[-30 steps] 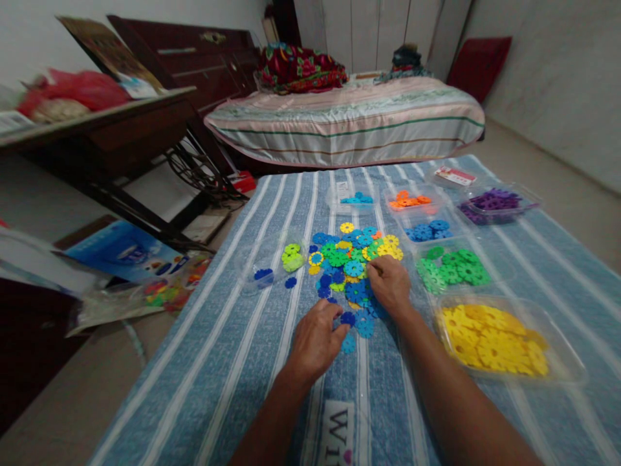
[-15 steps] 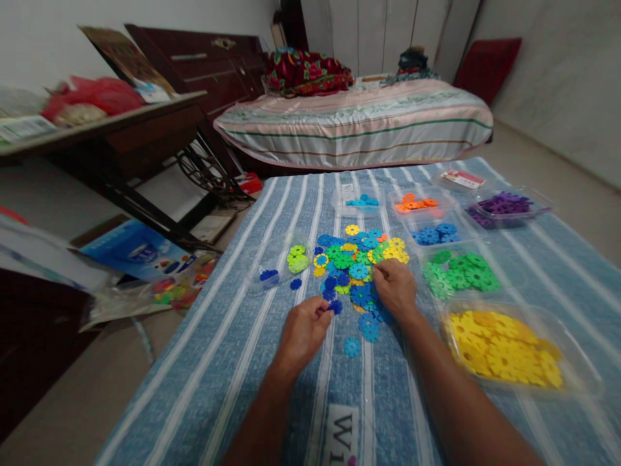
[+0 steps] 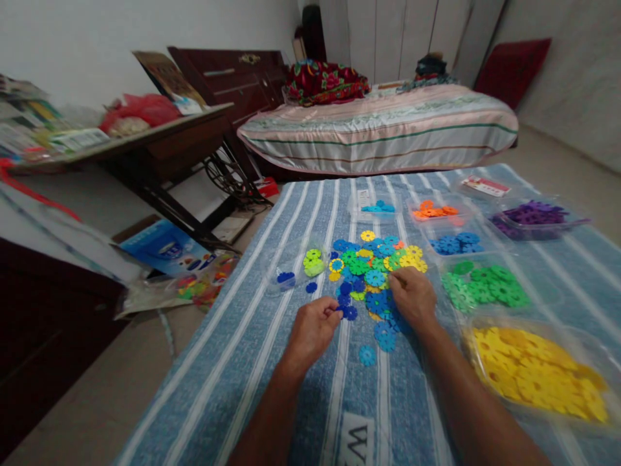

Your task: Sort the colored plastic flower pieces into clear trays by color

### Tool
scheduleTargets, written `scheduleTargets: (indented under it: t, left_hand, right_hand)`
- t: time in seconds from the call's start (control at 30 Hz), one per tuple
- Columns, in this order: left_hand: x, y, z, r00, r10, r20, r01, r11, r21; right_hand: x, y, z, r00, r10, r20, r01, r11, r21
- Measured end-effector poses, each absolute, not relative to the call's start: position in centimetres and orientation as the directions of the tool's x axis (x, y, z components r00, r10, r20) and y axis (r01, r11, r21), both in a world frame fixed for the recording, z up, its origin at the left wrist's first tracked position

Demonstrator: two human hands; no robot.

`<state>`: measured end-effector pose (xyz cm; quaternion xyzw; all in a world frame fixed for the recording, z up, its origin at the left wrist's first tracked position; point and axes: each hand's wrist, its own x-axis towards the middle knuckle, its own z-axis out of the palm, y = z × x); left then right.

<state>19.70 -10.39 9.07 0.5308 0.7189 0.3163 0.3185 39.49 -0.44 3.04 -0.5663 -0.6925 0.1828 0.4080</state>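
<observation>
Dark-blue disc [image 3: 348, 313] pinched at the left hand's [image 3: 313, 330] fingertips; right hand [image 3: 413, 299] rests curled on the pile [image 3: 373, 272].

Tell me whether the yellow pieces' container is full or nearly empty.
Fairly full: yellow pieces cover most of the clear container floor in a heaped layer.

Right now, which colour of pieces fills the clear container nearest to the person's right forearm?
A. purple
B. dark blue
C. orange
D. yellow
D: the clear container beside the right forearm holds yellow pieces, while the purple and orange ones sit in containers at the far end of the striped cloth.
</observation>
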Motion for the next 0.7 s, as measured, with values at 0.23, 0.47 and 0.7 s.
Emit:
scheduleTargets:
  t: [0.23, 0.47, 0.7]
  left_hand:
    - [12.6, -7.2, 15.0, -0.313, 0.939, 0.142, 0.882, 0.232, 0.411]
    - [9.4, -3.0, 17.5, -0.261, 0.947, -0.186, 0.964, 0.246, -0.101]
    - [8.9, -1.5, 16.3, -0.319, 0.918, -0.237, 0.944, 0.286, -0.163]
  right_hand:
    - [39.5, -0.5, 2.7, -0.028, 0.938, 0.344, 0.631, 0.284, -0.722]
    - [39.5, -0.4, 2.5, -0.046, 0.937, 0.346, 0.637, 0.294, -0.712]
    - [39.5, -0.5, 2.8, -0.028, 0.936, 0.350, 0.639, 0.286, -0.714]
